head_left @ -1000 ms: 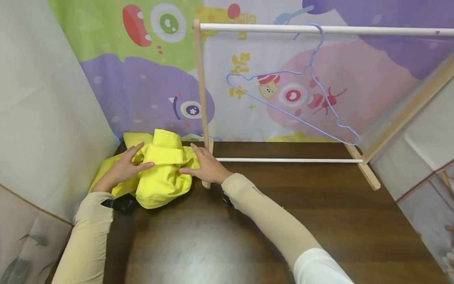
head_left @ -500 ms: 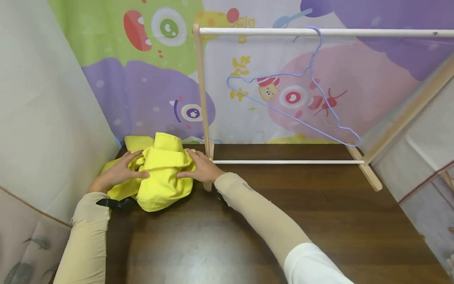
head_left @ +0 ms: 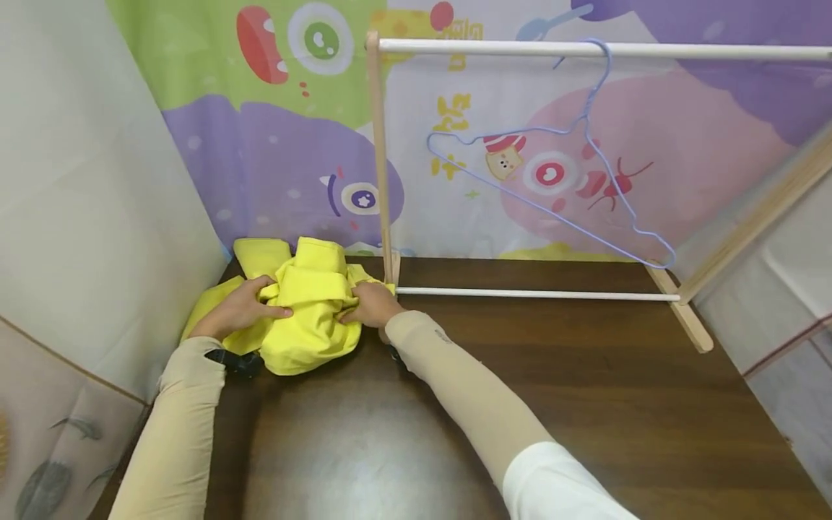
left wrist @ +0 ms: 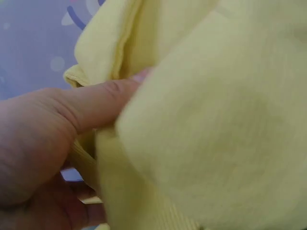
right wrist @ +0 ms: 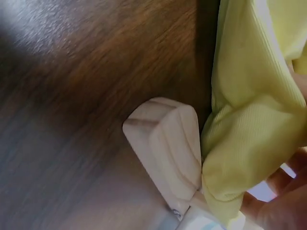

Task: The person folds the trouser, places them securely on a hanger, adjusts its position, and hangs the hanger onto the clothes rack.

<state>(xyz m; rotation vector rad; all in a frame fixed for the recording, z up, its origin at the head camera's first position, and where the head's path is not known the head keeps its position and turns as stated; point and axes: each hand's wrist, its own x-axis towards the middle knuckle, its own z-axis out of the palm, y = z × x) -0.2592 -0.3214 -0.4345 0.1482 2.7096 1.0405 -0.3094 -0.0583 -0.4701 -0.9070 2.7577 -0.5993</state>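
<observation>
A crumpled yellow garment (head_left: 310,321) lies bunched on the dark table at the left, beside the rack's left post. My left hand (head_left: 243,309) grips its left side. In the left wrist view the thumb of the left hand (left wrist: 53,129) presses into a fold, with fingers curled on the other side of the cloth. My right hand (head_left: 373,306) holds the right side, close to the post, its fingertips partly buried in fabric. The right wrist view has ribbed cloth of the garment (right wrist: 259,105) over the fingers of the right hand (right wrist: 288,206).
A wooden rack with a white top rail (head_left: 494,48) and a lower white bar (head_left: 533,293) stands behind my right arm. From the top rail hangs a blue wire hanger (head_left: 520,195). The rack's left foot (right wrist: 168,139) sits right beside the garment. A printed curtain (head_left: 292,166) backs the table.
My right hand has closed in on the garment's right side, its fingers now curled into the cloth. The left hand has tightened slightly on the left side. The view has shifted a little.
</observation>
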